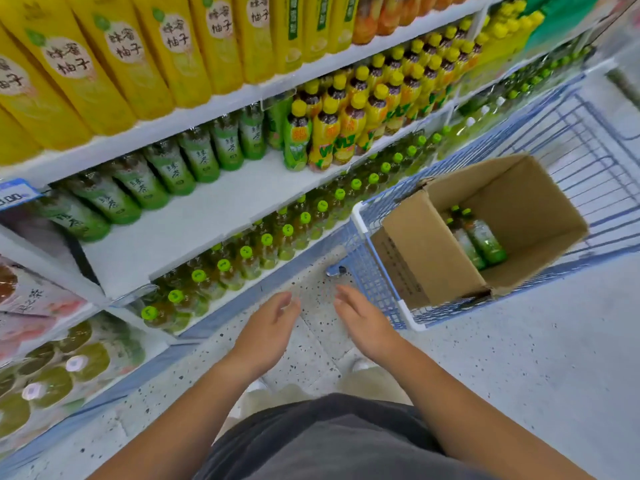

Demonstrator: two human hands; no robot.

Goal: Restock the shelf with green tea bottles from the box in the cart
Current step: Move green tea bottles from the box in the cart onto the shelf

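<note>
Both hands hang empty over the speckled floor [519,358]. The left hand [268,329] and the right hand [363,322] have loose, nearly straight fingers, palms turned toward each other, and touch nothing.

The green tea bottles [483,242] stand in the cardboard box [426,251], bunched against its left inner wall. They are clear plastic with bright green caps and green labels. At least two are plain to see, but the exact count cannot be told. The box sits open-topped in the near corner of the blue wire cart [588,150], to the right of the hands.

On the left, the middle shelf [194,223] carries a single row of green-labelled bottles [166,171] along its back, and its white board is bare in front of them. Yellow-capped bottles [346,123] crowd the same shelf further right.
</note>
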